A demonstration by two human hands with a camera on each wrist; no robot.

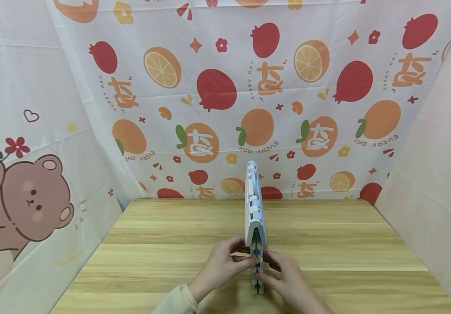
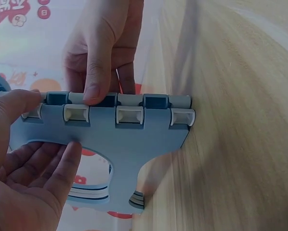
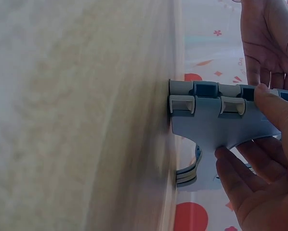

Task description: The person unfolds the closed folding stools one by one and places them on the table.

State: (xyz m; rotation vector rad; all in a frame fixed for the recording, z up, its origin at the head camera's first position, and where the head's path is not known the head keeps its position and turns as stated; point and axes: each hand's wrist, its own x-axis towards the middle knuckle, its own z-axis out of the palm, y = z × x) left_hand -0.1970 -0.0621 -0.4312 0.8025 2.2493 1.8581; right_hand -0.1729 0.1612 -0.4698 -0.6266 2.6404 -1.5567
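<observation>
A light blue and white plastic folding stool (image 1: 253, 213) stands nearly folded on the table, its narrow hinged edge towards me. The upper panels form a steep inverted V over the two leg panels, which lie close together. My left hand (image 1: 225, 261) grips the left leg panel (image 2: 134, 139), thumb over the hinge knuckles and fingers at the curved cut-out. On the other side my right hand (image 1: 288, 275) holds the matching panel (image 3: 202, 120), its thumb on the hinged edge and fingertips against the flat face. Grey striped foot pads (image 2: 137, 199) show at a leg's end.
The wood-grain table (image 1: 162, 244) extends on both sides of the stool. A fruit-print cloth (image 1: 217, 91) hangs behind the back edge. Pale cloths stand at left, with a printed bear (image 1: 32, 200), and at right (image 1: 433, 183).
</observation>
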